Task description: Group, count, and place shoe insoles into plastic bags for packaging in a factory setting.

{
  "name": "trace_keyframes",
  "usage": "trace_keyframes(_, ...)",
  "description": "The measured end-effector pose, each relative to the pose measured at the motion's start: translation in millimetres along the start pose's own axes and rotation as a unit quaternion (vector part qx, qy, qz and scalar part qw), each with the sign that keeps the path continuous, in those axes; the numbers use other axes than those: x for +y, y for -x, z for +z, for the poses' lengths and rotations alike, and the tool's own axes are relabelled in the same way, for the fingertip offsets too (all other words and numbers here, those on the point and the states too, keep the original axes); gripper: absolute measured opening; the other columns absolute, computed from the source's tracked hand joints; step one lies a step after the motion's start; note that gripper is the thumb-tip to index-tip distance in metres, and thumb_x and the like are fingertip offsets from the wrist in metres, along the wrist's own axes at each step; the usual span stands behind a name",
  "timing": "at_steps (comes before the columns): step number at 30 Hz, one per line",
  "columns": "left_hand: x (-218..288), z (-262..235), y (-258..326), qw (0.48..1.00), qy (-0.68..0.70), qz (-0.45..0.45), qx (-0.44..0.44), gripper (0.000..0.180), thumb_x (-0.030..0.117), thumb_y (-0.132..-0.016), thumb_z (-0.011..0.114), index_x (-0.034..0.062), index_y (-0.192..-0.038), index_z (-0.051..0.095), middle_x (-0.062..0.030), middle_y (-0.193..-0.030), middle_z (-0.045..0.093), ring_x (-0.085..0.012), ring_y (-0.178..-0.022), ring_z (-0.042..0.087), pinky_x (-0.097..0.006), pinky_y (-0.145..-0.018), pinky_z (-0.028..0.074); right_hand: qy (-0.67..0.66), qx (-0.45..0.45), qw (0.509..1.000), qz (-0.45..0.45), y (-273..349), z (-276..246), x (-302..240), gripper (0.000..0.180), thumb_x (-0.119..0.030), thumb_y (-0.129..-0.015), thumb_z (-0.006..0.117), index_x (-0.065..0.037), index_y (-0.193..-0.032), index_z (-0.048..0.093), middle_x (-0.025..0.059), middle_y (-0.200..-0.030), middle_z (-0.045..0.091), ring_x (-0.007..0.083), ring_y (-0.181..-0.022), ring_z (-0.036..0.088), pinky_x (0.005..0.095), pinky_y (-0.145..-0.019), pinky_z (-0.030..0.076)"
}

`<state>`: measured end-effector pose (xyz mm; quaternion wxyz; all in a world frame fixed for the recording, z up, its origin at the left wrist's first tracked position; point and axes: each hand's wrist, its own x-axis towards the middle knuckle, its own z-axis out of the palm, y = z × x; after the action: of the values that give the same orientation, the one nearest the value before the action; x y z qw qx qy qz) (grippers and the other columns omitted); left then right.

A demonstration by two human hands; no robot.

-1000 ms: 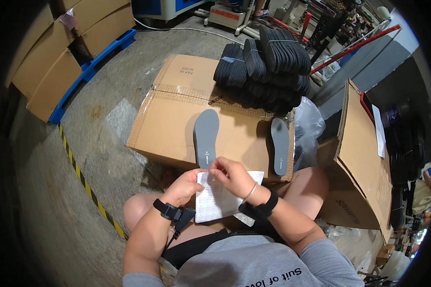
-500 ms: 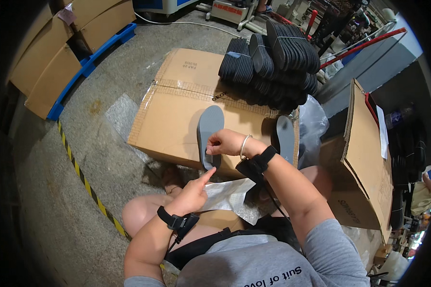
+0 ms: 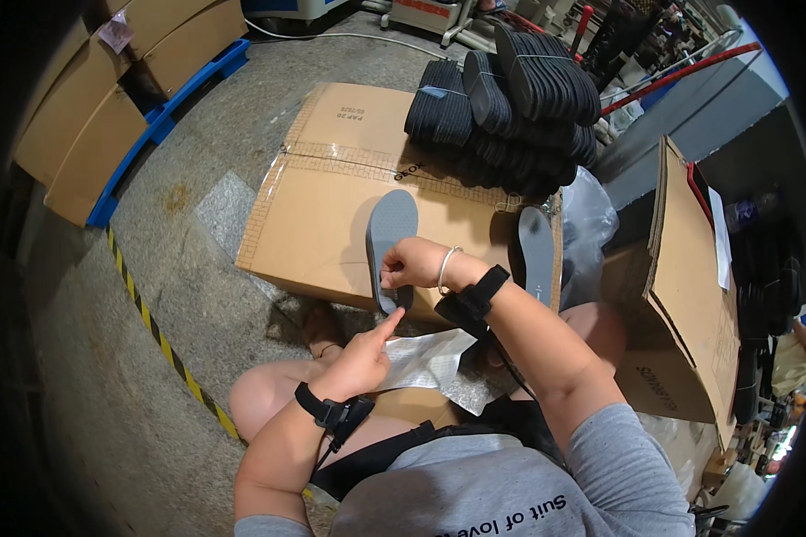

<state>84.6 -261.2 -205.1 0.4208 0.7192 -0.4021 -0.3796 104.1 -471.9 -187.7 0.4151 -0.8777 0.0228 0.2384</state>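
Note:
A grey insole [image 3: 392, 215] with a dark edge lies on a closed cardboard box [image 3: 322, 192], its heel end toward me. Over its lower half my right hand [image 3: 416, 264] is closed in a pinch; whatever lies between the fingertips is too small to make out. My left hand [image 3: 363, 358] has its index finger stretched to the insole's heel, the other fingers curled at the edge of a white sheet [image 3: 421, 360] that it appears to hold. A second grey insole [image 3: 535, 251] rests near the box's right edge, beyond my right forearm.
Bundles of dark insoles [image 3: 510, 116] are stacked at the box's far right. An open cardboard box [image 3: 681, 304] stands to the right, with a clear plastic bag [image 3: 587, 219] beside it. Cartons on a blue pallet [image 3: 166, 125] and black-yellow floor tape [image 3: 166, 345] are at left.
The view has shifted slightly. My right hand stays pinched over the insole, and my left fingertip remains at its heel with little visible movement.

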Motion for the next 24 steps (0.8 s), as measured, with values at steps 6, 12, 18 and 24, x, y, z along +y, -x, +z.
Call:
trace_keyframes(6,5.1,-2.0,-0.6,1.000,-0.011,-0.013,-0.002,0.068,-0.005,-0.070,0.039,0.0076,-0.136,0.030,-0.0196,-0.093,0.061,-0.0295,-0.086,0.061,-0.031,-0.080,0.044,0.026,0.030,0.999,-0.020,0.9,3.3,-2.0,0.017,-0.017,-0.071,0.070,-0.003,-0.079,0.065,0.0134,-0.073,0.064,0.0254,-0.066,0.060,0.0330,-0.064,0.047)
trace_keyframes(12,6.3,-4.0,-2.0,0.999,-0.016,-0.027,-0.013,0.068,-0.004,-0.070,0.040,0.0079,-0.136,0.030,-0.0192,-0.091,0.062,-0.0299,-0.085,0.061,-0.032,-0.080,0.045,0.051,0.038,0.998,-0.015,2.0,2.7,-4.8,0.018,-0.017,-0.071,0.070,-0.003,-0.081,0.065,0.0141,-0.076,0.065,0.0273,-0.071,0.061,0.0335,-0.066,0.048)
trace_keyframes(18,3.8,-3.2,-2.1,0.999,-0.027,-0.021,-0.012,0.069,-0.004,-0.070,0.040,0.0080,-0.137,0.029,-0.0188,-0.092,0.062,-0.0296,-0.083,0.062,-0.031,-0.078,0.045,0.055,0.038,0.998,-0.020,2.0,1.8,-6.0,0.018,-0.017,-0.071,0.070,-0.004,-0.083,0.066,0.0144,-0.078,0.065,0.0286,-0.074,0.062,0.0339,-0.068,0.048)
trace_keyframes(24,3.6,-3.5,-3.4,0.999,-0.031,-0.031,-0.019,0.069,-0.004,-0.070,0.041,0.0080,-0.137,0.029,-0.0185,-0.090,0.062,-0.0287,-0.081,0.062,-0.031,-0.076,0.046,0.070,0.054,0.995,-0.046,1.8,4.7,-4.0,0.018,-0.017,-0.069,0.071,-0.003,-0.080,0.065,0.0145,-0.075,0.064,0.0296,-0.072,0.061,0.0346,-0.067,0.048)
